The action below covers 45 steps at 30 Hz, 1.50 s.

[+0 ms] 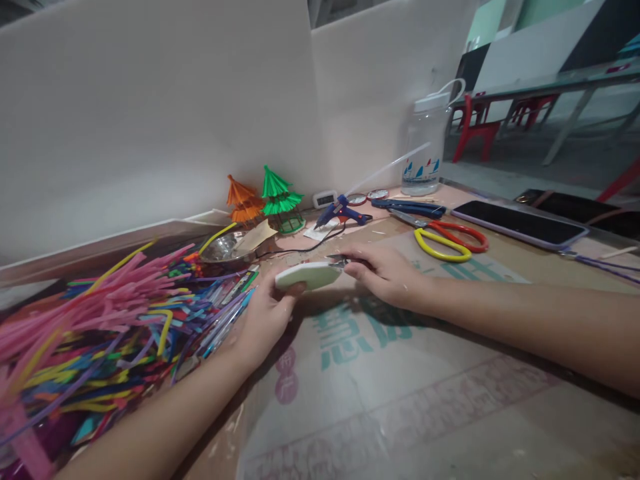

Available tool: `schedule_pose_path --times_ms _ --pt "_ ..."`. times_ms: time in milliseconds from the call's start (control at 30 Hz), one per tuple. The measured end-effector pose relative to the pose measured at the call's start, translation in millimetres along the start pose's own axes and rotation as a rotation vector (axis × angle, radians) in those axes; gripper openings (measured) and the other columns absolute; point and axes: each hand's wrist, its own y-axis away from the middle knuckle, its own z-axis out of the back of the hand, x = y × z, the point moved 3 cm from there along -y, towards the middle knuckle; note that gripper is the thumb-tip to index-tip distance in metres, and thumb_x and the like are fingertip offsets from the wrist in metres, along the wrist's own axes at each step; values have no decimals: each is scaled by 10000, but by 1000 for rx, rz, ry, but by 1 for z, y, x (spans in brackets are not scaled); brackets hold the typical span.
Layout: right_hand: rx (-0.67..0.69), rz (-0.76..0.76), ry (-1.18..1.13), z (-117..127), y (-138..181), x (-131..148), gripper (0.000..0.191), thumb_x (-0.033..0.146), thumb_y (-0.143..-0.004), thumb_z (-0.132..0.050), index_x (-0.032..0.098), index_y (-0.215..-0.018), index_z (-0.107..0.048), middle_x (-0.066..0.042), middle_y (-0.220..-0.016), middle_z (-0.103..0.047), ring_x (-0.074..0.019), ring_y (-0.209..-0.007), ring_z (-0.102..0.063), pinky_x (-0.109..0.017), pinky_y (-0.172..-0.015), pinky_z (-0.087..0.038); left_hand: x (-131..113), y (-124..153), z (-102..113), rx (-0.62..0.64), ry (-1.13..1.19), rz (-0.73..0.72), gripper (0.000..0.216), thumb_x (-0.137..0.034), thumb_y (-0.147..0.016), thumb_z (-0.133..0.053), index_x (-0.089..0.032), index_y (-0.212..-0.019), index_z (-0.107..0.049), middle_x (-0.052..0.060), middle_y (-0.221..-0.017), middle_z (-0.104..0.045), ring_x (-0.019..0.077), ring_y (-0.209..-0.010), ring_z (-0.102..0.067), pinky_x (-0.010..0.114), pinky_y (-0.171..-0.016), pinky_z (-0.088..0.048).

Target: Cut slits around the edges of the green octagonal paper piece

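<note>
My left hand (pixel 269 313) is closed on a pale green, white-edged round disc (pixel 311 275), with the thumb on its near face and the fingers behind it. My right hand (pixel 387 275) is closed around a small dark metal tool (pixel 339 261), whose tip meets the right edge of the disc. Most of that tool is hidden in the fingers, so its exact kind cannot be told. Both hands are held above a printed plastic sheet (pixel 400 393).
At left lies a heap of colourful pipe cleaners (pixel 125 300). Behind stand an orange model (pixel 245 199), a green model (pixel 281 193), a metal bowl (pixel 225 248) and a blue glue gun (pixel 343 210). Scissors (pixel 443 245), pliers (pixel 410 208), a phone (pixel 520 223) and a bottle (pixel 425 143) are at right.
</note>
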Motion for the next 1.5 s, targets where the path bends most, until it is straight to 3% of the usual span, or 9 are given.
schedule_pose_path --times_ms 367,600,867,1500 --pt "12 75 82 1 0 4 328 368 -1000 -469 148 -1118 -680 -87 -901 -728 -195 -744 -600 -284 -654 -376 -2 4 -1 14 -28 9 332 -393 -864 -667 -180 -1114 -617 47 -980 -708 208 -915 -659 301 -793 -524" --pt "-6 41 99 1 0 1 326 378 -1012 -450 159 -1083 -680 -68 -844 -714 -192 -740 -605 -275 -648 -373 0 6 -1 43 -21 7 336 -390 -875 -655 -183 -1136 -615 56 -1032 -707 205 -930 -659 301 -809 -521" --pt "-14 102 123 3 0 4 326 364 -1018 -455 157 -1130 -680 -85 -938 -741 -200 -796 -640 -281 -688 -400 -3 7 -3 77 -45 3 332 -366 -879 -646 -174 -1149 -617 74 -1075 -682 212 -970 -646 316 -863 -507" --pt "26 79 101 4 -1 3 312 342 -1023 -432 173 -1090 -686 -64 -853 -719 -185 -743 -606 -273 -647 -361 -2 5 -4 80 -26 48 351 -407 -868 -648 -163 -1119 -619 76 -1032 -660 209 -928 -633 322 -823 -510"
